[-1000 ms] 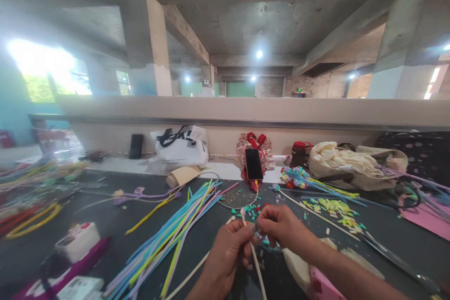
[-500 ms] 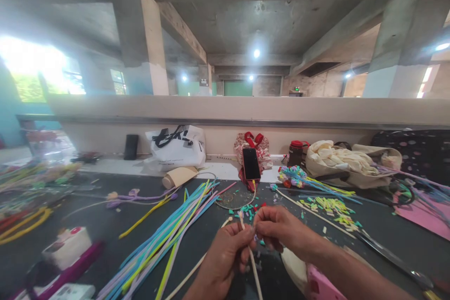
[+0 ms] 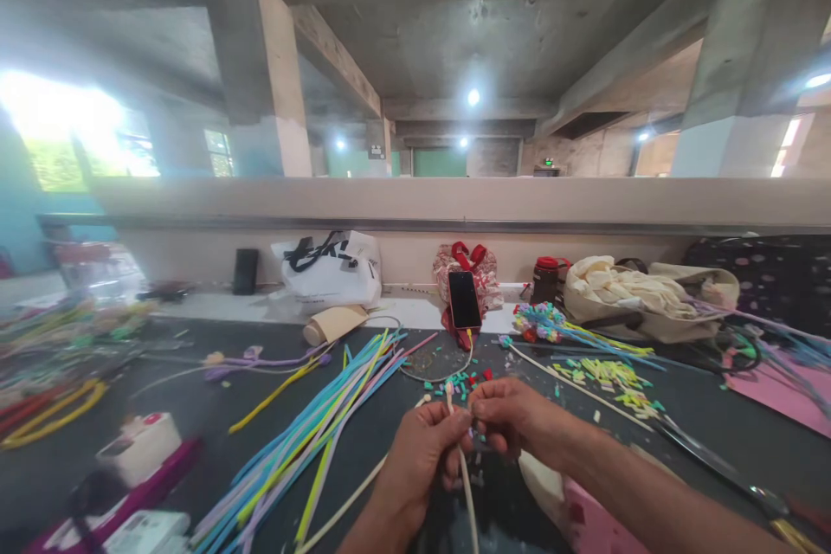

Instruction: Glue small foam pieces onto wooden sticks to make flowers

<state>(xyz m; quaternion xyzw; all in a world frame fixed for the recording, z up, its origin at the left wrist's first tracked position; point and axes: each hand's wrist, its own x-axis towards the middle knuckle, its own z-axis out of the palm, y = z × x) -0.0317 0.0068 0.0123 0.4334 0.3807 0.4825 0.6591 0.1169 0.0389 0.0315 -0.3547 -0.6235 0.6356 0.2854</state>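
My left hand (image 3: 425,446) is closed around a cream fuzzy stem (image 3: 468,498), which looks like a thick pipe cleaner and runs down toward the table's near edge. A small pinkish tip (image 3: 449,388) pokes up above the fingers. Close beside it, my right hand (image 3: 503,411) pinches at something small that the fingertips hide. Beyond both hands lie small teal cut pieces (image 3: 458,383), with a few red ones among them. Another cream stem (image 3: 351,512) passes beneath my left wrist.
Long coloured pipe cleaners (image 3: 312,433) lie to the left. Yellow-green pieces (image 3: 607,381) and scissors (image 3: 714,459) are on the right. A phone (image 3: 465,299) leans at the back, between a white bag (image 3: 328,273) and a dark bottle (image 3: 545,281). A power strip (image 3: 123,502) sits front left.
Both hands stay close together around the stem, with only slight finger movement. The view has shifted a little, and the things at the left appear slightly further right.
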